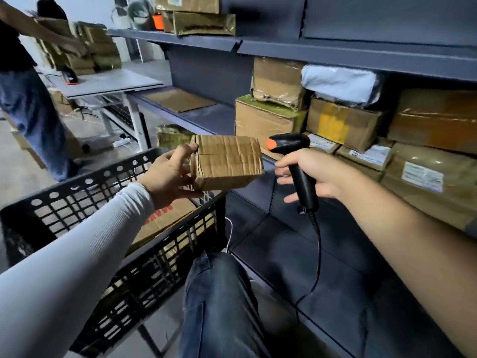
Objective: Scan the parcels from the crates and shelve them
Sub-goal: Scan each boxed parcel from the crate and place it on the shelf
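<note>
Left grip (170, 174) clasps a taped cardboard parcel (227, 161) above the black crate (121, 174); right grip (309, 174) wraps the scanner (296, 161), near the shelf (211, 117).

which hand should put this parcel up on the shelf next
Left. The left hand already holds the parcel beside the shelf; the right hand is occupied gripping the scanner.

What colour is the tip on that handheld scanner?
Bright orange, on the front of the black handheld barcode scanner gripped in the right hand; clearest in the head view.
</note>
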